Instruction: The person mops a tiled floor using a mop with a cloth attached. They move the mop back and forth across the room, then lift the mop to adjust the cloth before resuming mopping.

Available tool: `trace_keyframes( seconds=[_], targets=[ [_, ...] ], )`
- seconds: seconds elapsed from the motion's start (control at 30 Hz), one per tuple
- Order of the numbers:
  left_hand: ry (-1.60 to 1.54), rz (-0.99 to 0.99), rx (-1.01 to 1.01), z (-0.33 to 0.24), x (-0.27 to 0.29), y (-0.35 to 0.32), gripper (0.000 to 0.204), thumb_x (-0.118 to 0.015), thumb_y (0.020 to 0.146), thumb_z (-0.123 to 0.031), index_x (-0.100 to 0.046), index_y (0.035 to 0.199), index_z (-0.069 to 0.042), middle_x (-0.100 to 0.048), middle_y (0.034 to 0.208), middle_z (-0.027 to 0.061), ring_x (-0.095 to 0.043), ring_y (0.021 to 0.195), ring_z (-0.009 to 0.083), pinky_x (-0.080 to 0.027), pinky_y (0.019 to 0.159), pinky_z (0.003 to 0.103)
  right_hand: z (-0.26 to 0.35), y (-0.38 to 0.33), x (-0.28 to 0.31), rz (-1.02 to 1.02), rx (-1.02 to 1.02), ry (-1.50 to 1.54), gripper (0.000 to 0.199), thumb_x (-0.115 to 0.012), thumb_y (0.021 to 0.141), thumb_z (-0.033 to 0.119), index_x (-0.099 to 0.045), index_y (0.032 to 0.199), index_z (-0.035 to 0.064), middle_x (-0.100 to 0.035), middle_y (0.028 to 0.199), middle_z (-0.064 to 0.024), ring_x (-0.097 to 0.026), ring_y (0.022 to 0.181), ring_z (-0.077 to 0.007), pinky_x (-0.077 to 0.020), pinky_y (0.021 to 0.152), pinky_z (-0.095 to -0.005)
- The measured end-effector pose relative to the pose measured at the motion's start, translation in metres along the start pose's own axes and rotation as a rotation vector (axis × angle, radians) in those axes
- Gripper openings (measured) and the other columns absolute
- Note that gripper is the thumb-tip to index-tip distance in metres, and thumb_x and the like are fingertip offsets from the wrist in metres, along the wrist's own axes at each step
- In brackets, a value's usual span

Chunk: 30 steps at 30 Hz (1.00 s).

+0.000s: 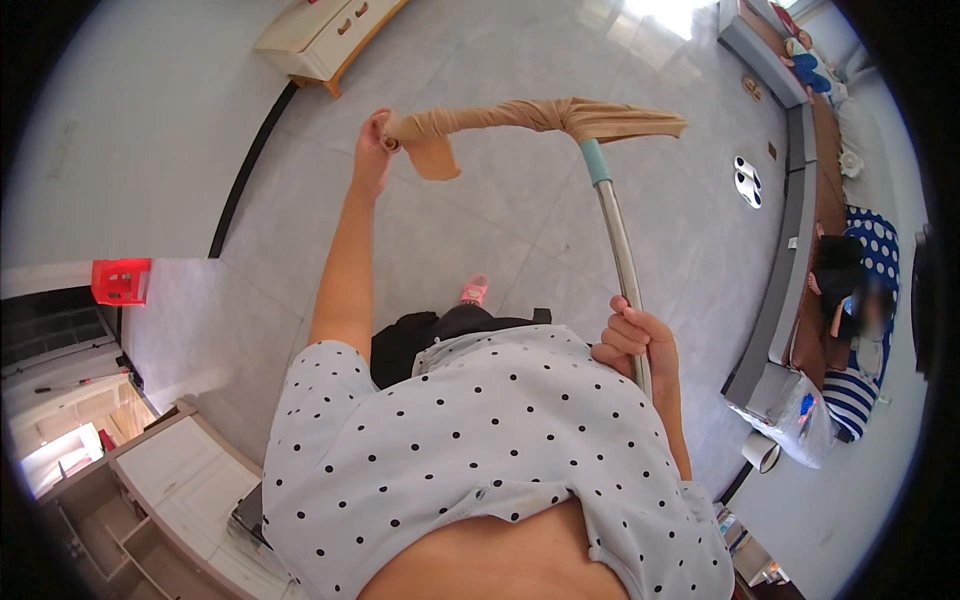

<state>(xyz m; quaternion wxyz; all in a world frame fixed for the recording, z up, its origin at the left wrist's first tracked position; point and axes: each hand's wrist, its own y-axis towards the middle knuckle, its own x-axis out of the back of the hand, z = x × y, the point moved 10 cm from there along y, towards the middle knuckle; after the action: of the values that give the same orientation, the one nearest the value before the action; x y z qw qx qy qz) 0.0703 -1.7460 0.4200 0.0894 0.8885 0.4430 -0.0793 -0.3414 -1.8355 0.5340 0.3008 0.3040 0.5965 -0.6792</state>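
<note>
My right hand [637,342] is wrapped round a steel pole [618,235] with a teal collar [595,162] at its far end. Over that end is drawn a tan stretchy fabric [520,116] that looks like a stocking or tights; whatever head it covers is hidden. The fabric reaches left from the pole in a loose, bunched length. At its left end my left hand [373,150] pinches it, arm stretched forward. A short flap of the fabric [435,158] hangs down beside that hand.
Along the right runs a sofa [800,240], with a person seated [850,290] and another person [810,65] farther off. White slippers [748,182] lie on the grey tiled floor [480,215]. A cabinet [330,40] stands far left, a red stool [121,282] left, and drawers [190,480] at lower left.
</note>
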Motion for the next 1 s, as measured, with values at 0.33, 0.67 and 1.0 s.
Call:
trace_keyframes(
  seconds=[0.33, 0.67, 1.0],
  targets=[
    [-0.547, 0.150, 0.214, 0.013, -0.045, -0.032, 0.047, -0.054, 0.082, -0.035, -0.041, 0.119, -0.010, -0.049, 0.112, 0.0019, -0.050, 0.100, 0.0151, -0.040, 0.087, 0.032, -0.004, -0.001, -0.003, 0.009, 0.025, -0.010, 0.006, -0.044, 0.084, 0.007, -0.049, 0.086, 0.0067, -0.032, 0.047, 0.0080, -0.028, 0.040, -0.0028, -0.0262, 0.045, -0.0205],
    [0.666, 0.177, 0.375, -0.009, -0.010, -0.044, 0.040, -0.059, 0.074, -0.005, -0.042, 0.110, -0.004, -0.058, 0.092, 0.0043, -0.055, 0.087, 0.0137, -0.046, 0.072, 0.029, -0.001, -0.003, -0.004, 0.032, 0.034, -0.062, 0.005, -0.045, 0.083, 0.007, -0.048, 0.086, 0.0061, -0.031, 0.048, 0.0078, -0.027, 0.040, -0.0026, -0.0259, 0.045, -0.0204],
    [0.265, -0.110, -0.412, -0.087, -0.056, -0.029, 0.089, -0.070, 0.066, -0.001, -0.011, 0.132, -0.012, -0.033, 0.124, 0.0026, -0.039, 0.112, 0.0157, -0.038, 0.093, 0.033, 0.006, -0.003, -0.002, -0.011, -0.022, -0.069, 0.003, -0.045, 0.083, 0.007, -0.047, 0.084, 0.0063, -0.033, 0.047, 0.0078, -0.029, 0.040, -0.0021, -0.0262, 0.045, -0.0193]
  ],
)
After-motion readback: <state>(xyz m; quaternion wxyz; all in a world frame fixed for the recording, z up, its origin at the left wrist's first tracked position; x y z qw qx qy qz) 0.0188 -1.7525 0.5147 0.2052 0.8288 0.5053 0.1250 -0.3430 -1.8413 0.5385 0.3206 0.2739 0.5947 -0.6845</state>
